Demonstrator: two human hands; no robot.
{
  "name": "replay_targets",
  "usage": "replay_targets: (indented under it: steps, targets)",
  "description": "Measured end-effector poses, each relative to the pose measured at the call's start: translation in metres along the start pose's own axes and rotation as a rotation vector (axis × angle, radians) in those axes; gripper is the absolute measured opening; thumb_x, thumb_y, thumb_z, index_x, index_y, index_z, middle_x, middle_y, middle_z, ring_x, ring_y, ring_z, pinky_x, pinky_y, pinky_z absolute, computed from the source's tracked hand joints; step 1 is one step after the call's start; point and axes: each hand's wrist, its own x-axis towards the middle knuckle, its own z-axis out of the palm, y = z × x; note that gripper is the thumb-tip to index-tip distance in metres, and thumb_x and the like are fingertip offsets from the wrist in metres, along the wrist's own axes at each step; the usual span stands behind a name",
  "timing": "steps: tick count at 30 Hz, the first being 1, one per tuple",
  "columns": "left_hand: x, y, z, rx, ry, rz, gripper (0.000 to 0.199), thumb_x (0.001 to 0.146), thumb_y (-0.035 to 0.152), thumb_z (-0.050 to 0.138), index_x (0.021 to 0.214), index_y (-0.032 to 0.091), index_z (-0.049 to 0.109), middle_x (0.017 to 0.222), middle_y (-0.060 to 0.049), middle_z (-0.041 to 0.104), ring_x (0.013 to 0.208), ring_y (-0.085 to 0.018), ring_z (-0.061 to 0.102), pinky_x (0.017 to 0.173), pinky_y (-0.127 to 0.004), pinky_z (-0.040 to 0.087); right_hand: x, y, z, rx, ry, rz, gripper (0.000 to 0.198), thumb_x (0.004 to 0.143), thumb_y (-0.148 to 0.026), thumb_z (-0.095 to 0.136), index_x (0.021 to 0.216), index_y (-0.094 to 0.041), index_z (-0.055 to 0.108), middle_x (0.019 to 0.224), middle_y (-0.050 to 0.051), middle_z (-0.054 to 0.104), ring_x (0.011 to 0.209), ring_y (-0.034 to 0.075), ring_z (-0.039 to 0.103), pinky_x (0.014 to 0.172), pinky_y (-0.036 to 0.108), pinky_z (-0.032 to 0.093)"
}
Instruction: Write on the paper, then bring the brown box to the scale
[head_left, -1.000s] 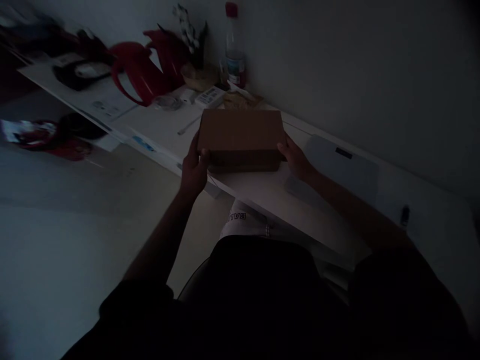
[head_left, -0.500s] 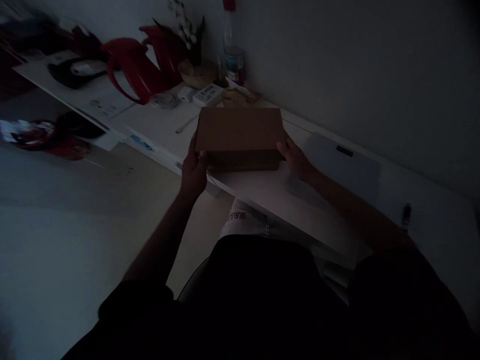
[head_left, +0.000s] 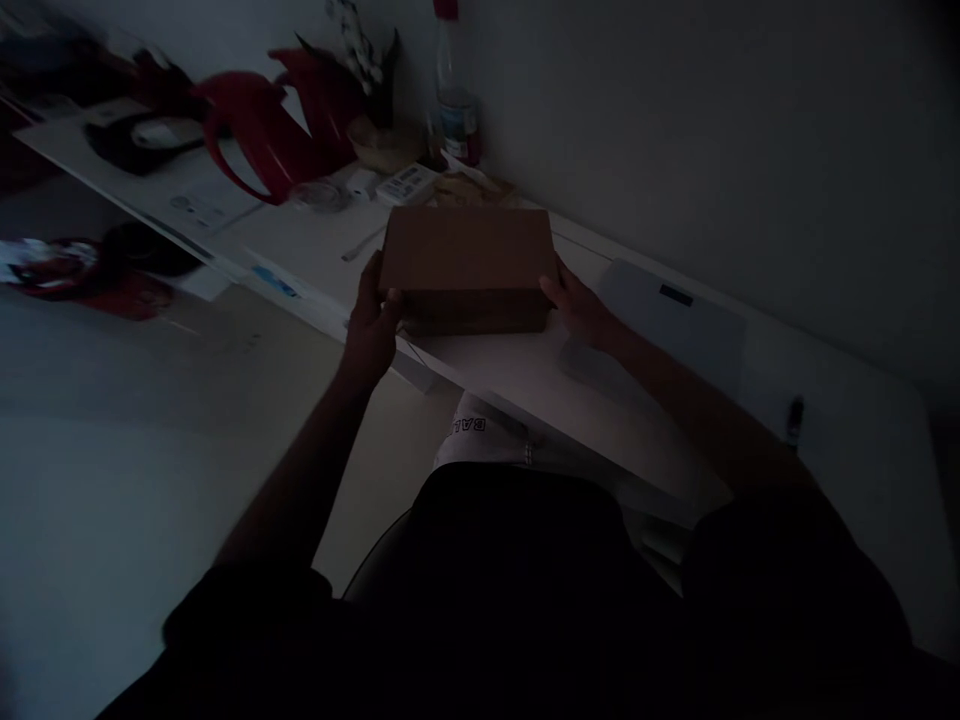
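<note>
Though the room is dim, I can make out a brown cardboard box [head_left: 466, 250] held between two bare hands over the worktop [head_left: 510, 370]; whether its underside touches the surface, I cannot tell. The left hand [head_left: 371, 325] grips the box's left end, thumb at the near corner, fingers wrapped out of sight along the side. The right hand [head_left: 581, 303] clasps the opposite end, its thumb at the near right corner and its fingers curled around the side.

Just beyond the box lies a brown packet [head_left: 469, 188], and behind that stands a clear bottle [head_left: 456, 110] with a red cap. Past the box's far left corner sit a small white carton [head_left: 406, 185] with dark print, a tan bowl [head_left: 386, 147] and white flowers [head_left: 364, 62]. Farther left of the box are two red jugs [head_left: 255, 135]. A thin pale strip [head_left: 364, 245] lies near its left end.

To the right of the box, partly hidden by the right forearm [head_left: 660, 380], rests a flat grey slab [head_left: 697, 325] with a dark patch. Farther right of the box, a dark pen-like object [head_left: 795, 415] lies beside the arm.
</note>
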Motion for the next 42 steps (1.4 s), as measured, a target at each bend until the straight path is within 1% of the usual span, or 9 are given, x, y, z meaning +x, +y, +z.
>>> replay_targets:
  steps: [2,5,10,15,23,27,31,37,42]
  targets:
    - [0.001,0.003,-0.004,0.066,0.045,0.014,0.086,0.089,0.079,0.053,0.155,0.027,0.035,0.160,-0.011,0.041,0.147,-0.037,0.038,0.119,-0.059,0.034,-0.003,0.003,-0.007,-0.061,0.038,0.091,0.109,0.087,-0.092,0.033,0.166,-0.018,0.017,0.167,0.008,0.020,0.155,0.030,0.020,0.130,0.051,0.018]
    - [-0.001,0.023,-0.007,0.209,0.167,0.202,0.078,0.095,0.069,0.056,0.154,0.023,0.033,0.158,-0.010,0.043,0.143,-0.034,0.042,0.109,-0.058,0.044,-0.012,0.005,-0.021,-0.123,0.157,0.144,0.122,0.080,-0.099,0.031,0.165,-0.012,0.019,0.166,0.012,0.023,0.156,0.031,0.019,0.130,0.050,0.017]
    - [-0.007,0.087,0.007,0.337,0.209,0.536,0.058,0.102,0.047,0.056,0.152,0.021,0.039,0.154,-0.008,0.047,0.140,-0.031,0.045,0.112,-0.053,0.043,-0.037,0.002,-0.056,-0.200,0.316,-0.006,0.098,0.089,-0.093,0.028,0.153,-0.021,0.046,0.156,0.010,0.042,0.150,0.031,0.032,0.127,0.047,0.028]
    - [-0.011,0.139,0.044,0.396,0.067,0.787,0.051,0.103,0.034,0.049,0.151,0.020,0.039,0.148,-0.011,0.052,0.139,-0.031,0.046,0.117,-0.057,0.040,-0.070,-0.003,-0.084,-0.283,0.448,-0.031,0.087,0.095,-0.088,0.023,0.132,-0.021,0.064,0.137,0.012,0.058,0.132,0.029,0.053,0.115,0.045,0.044]
    - [-0.009,0.174,0.120,0.331,-0.258,0.982,0.051,0.102,0.040,0.044,0.150,0.022,0.041,0.148,-0.011,0.054,0.143,-0.033,0.045,0.114,-0.056,0.043,-0.137,0.005,-0.124,-0.335,0.667,0.050,0.082,0.098,-0.084,0.023,0.105,-0.017,0.070,0.105,0.013,0.067,0.100,0.021,0.065,0.089,0.032,0.055]
    - [-0.015,0.188,0.162,0.342,-0.446,1.078,0.051,0.101,0.031,0.041,0.152,0.025,0.040,0.151,-0.012,0.053,0.145,-0.033,0.044,0.114,-0.054,0.040,-0.177,0.011,-0.146,-0.383,0.729,0.146,0.076,0.101,-0.078,0.025,0.098,-0.016,0.069,0.088,0.009,0.064,0.084,0.017,0.063,0.076,0.027,0.052]
    - [-0.030,0.200,0.203,0.250,-0.553,1.309,0.057,0.097,0.016,0.041,0.154,0.020,0.037,0.149,-0.015,0.054,0.143,-0.033,0.045,0.113,-0.050,0.040,-0.222,0.019,-0.160,-0.471,0.738,0.265,0.064,0.104,-0.069,0.033,0.092,-0.016,0.067,0.080,0.007,0.063,0.072,0.016,0.059,0.068,0.028,0.046]
    - [-0.066,0.211,0.255,0.203,-0.746,1.598,0.045,0.102,0.019,0.043,0.146,0.012,0.049,0.141,-0.016,0.061,0.134,-0.032,0.054,0.112,-0.048,0.042,-0.282,0.021,-0.161,-0.655,0.670,0.516,0.028,0.103,-0.040,0.047,0.094,-0.017,0.060,0.085,0.005,0.065,0.072,0.016,0.058,0.062,0.028,0.038]
    - [-0.099,0.216,0.287,0.186,-0.925,1.761,0.037,0.105,0.019,0.041,0.136,0.010,0.059,0.129,-0.018,0.067,0.117,-0.030,0.064,0.104,-0.044,0.047,-0.316,0.024,-0.155,-0.830,0.561,0.765,0.019,0.100,-0.036,0.054,0.096,-0.018,0.054,0.088,0.004,0.065,0.072,0.017,0.056,0.057,0.028,0.028]
